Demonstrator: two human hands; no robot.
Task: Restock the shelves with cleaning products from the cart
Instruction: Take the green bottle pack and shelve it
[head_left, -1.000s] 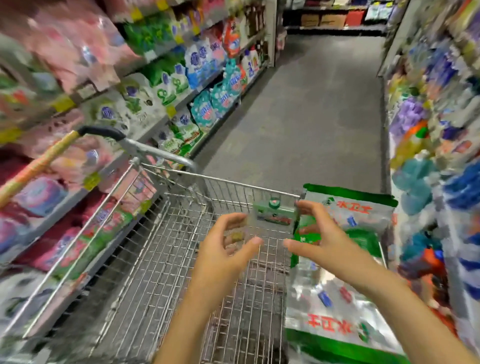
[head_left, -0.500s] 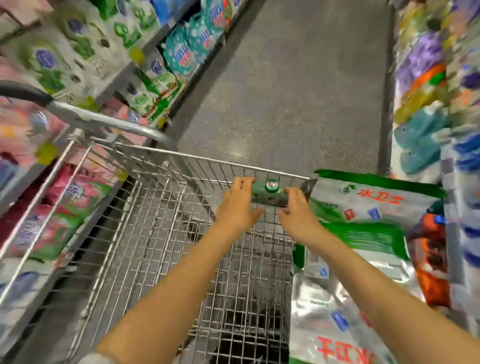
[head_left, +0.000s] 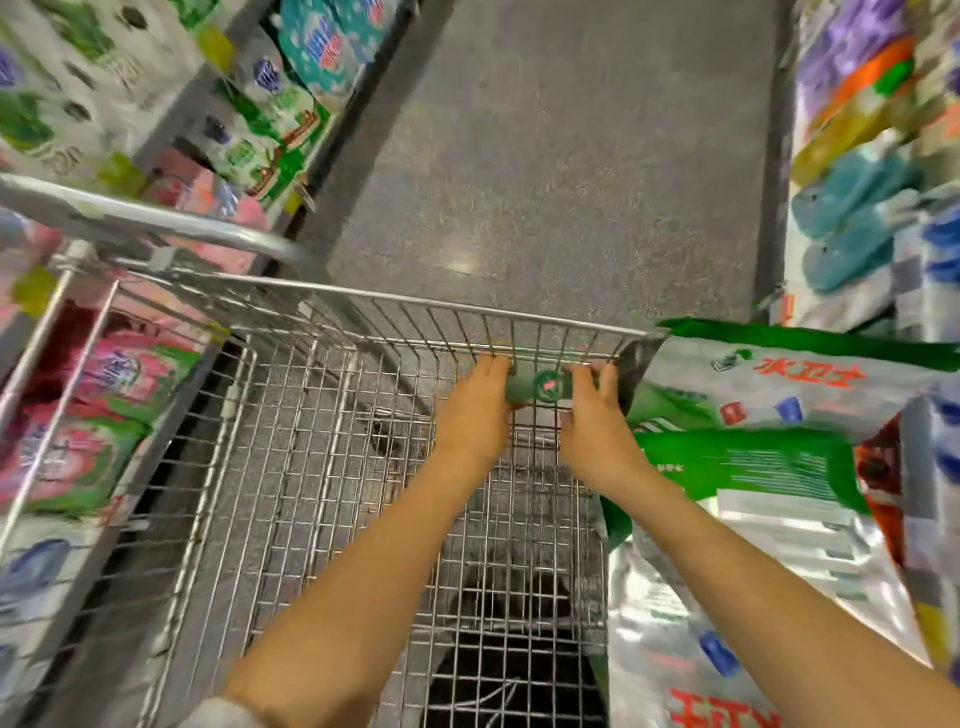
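A wire shopping cart fills the lower middle of the view. A small green pack with a round label sits against the cart's far wall. My left hand holds its left end and my right hand holds its right end, fingers curled over it. Large silver and green bags of cleaning product lie stacked along the cart's right side, partly under my right forearm.
Shelves on the left carry green, white and pink refill pouches. Shelves on the right hold purple, orange and teal packs. A grey floor aisle runs ahead between them. The cart's grey handle bar crosses at the left.
Both hands reached forward from mid-air and closed on the small green pack at the cart's far wall. The view tilted down toward the cart.
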